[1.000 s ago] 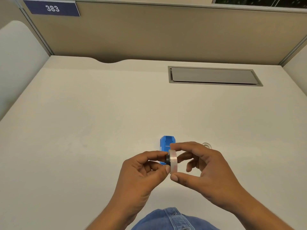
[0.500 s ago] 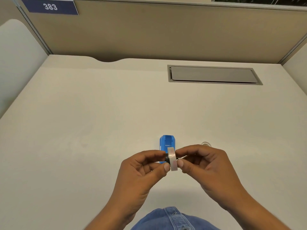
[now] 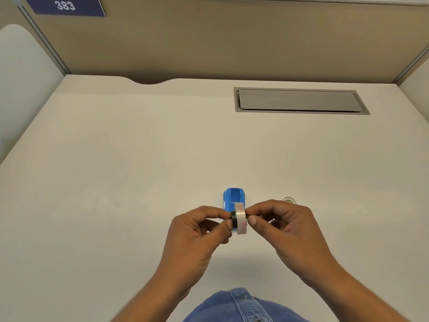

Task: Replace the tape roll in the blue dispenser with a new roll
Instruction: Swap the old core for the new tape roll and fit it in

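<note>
A pale translucent tape roll (image 3: 240,219) stands on edge between my two hands, just above the desk. A black hub (image 3: 233,219) sticks out of its left side. My left hand (image 3: 199,235) pinches the hub with thumb and forefinger. My right hand (image 3: 287,228) pinches the roll's right side the same way. Right behind the roll, the blue dispenser (image 3: 232,198) rests on the desk, open on top with nothing in its cradle; the roll hides its near end. A small clear ring (image 3: 288,200), maybe another roll, lies on the desk beyond my right hand.
The white desk (image 3: 116,182) has a grey cable hatch (image 3: 299,101) at the back right. Beige partition walls stand behind, with a blue sign reading 383 (image 3: 66,5). Denim cloth (image 3: 241,307) shows at the bottom edge.
My right hand has shifted its hold from around the roll's rim to a pinch at its right side. The black hub now shows more clearly on the left.
</note>
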A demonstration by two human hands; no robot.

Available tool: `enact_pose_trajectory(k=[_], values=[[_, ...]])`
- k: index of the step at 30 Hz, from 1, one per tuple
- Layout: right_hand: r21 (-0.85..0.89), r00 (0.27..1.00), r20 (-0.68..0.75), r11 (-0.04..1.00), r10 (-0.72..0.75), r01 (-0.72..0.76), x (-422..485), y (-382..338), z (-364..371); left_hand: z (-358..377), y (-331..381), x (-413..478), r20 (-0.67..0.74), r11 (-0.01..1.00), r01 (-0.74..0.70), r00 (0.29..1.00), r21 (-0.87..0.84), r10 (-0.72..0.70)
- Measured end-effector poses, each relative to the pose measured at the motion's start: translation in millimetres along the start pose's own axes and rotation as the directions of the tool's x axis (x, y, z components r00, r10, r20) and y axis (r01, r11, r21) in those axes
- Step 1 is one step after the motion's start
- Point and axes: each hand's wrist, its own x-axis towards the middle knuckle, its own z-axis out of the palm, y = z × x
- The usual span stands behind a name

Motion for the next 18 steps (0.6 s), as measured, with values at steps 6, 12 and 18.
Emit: enact_pose_trajectory(k=[6,12,18], values=[[-0.040,0.999,-0.039,0.999,0.004,-0.005,17.0,12.1,4.4,2.6,-13.3,24.4,-0.059,0.975,-0.073,0.994,0.210,0.087],[-0.049,0.994,-0.096,0.998,0.044,-0.048,38.9,34.9,10.0,5.9,-26.8,55.6,-0.047,0.933,-0.113,0.989,0.341,0.137],[-0.094,0.989,-0.139,0.994,0.045,-0.058,59.8,56.3,12.2,12.9,-40.4,81.5,-0.032,0.904,-0.115,0.990,0.412,0.140]])
